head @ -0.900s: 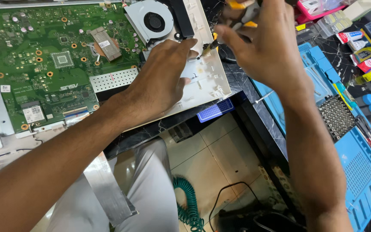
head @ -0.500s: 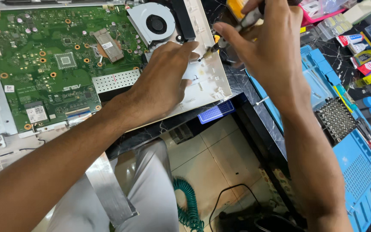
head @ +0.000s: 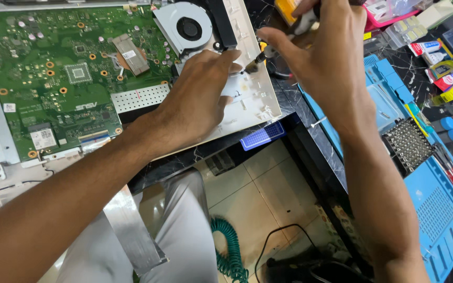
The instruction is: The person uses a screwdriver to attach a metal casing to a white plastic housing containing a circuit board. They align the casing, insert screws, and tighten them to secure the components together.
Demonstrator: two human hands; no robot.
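Observation:
An opened laptop lies on the bench with its green motherboard [head: 53, 78] and round cooling fan [head: 189, 27] exposed in a white case [head: 258, 99]. My left hand [head: 197, 99] presses flat on the case's right part, its fingertips beside the tool tip. My right hand [head: 326, 57] grips a screwdriver [head: 260, 56] with a yellow and grey handle; the tip touches the case near my left fingertips. Most of the handle is hidden by my fingers.
A blue repair mat [head: 431, 194] lies at the right with a black screw tray [head: 407, 144]. Small boxes and bottles [head: 446, 73] crowd the far right. Below the bench edge are a tiled floor [head: 258, 199], a green coiled cable [head: 229, 251] and my grey trouser leg [head: 184, 246].
Both hands stay at the same spot on the case. The view has shifted slightly, and the screwdriver tip sits a little lower, close to my left fingertips.

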